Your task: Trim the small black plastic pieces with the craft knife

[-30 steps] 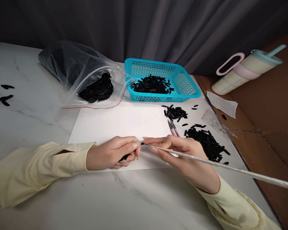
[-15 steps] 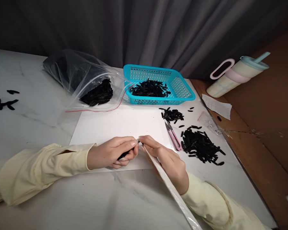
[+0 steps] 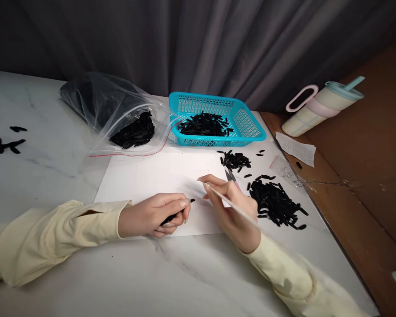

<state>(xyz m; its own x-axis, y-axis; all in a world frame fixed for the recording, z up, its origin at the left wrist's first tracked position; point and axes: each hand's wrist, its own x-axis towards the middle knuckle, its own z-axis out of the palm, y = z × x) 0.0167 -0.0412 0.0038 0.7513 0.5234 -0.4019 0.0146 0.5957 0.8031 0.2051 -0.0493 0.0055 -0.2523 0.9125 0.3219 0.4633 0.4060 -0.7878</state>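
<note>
My left hand (image 3: 166, 212) is closed over the white sheet (image 3: 145, 176). Small elongated black pieces (image 3: 169, 219) show between its fingers, and a black tip (image 3: 192, 200) pokes out past the thumb. To the right, apart from it, my right hand (image 3: 232, 207) pinches the end of a long thin whitish strip (image 3: 232, 203). That strip runs back over the hand toward the wrist and is blurred by motion. Behind the right hand lie pink-handled thread snips (image 3: 231, 176), partly hidden. A large pile of black pieces (image 3: 275, 200) sits right of that hand.
A smaller black pile (image 3: 236, 160) lies below a blue basket (image 3: 218, 140) holding more pieces. Left of the basket is an open clear zip bag (image 3: 102, 103) of them. A tumbler (image 3: 317, 110), a paper slip (image 3: 295, 149) and a small clear bag (image 3: 285, 171) are at right.
My right hand has drawn away from the left, up and to the right, taking the whitish strip along. My left hand stays nearly in place, and the black tip beside its thumb now shows clearly.
</note>
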